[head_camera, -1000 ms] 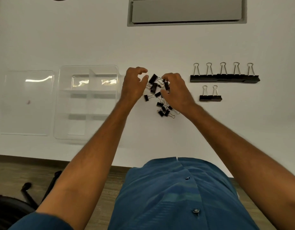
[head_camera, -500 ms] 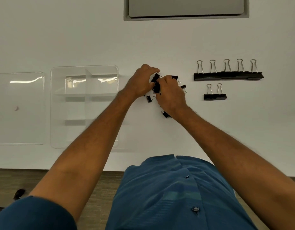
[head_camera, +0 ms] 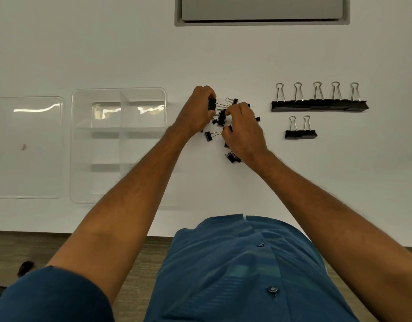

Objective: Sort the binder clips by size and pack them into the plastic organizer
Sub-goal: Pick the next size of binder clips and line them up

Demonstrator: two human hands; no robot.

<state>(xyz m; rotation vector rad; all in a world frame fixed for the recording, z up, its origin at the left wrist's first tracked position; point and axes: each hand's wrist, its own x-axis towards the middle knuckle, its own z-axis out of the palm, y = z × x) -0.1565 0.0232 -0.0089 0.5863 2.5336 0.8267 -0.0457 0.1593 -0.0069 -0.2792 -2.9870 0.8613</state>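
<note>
White desk: left hand [head_camera: 197, 110] pinches a medium clip [head_camera: 212, 104], right hand [head_camera: 243, 131] curls over the mixed clip pile [head_camera: 223, 126], grip unclear; sorting continues, plastic organizer [head_camera: 118, 145] unfilled

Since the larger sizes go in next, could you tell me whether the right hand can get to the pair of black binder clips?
Probably yes: bare white table separates the right hand from the pair of black binder clips.

text: none legible | labels: none | brands: none | numbers: none
</note>
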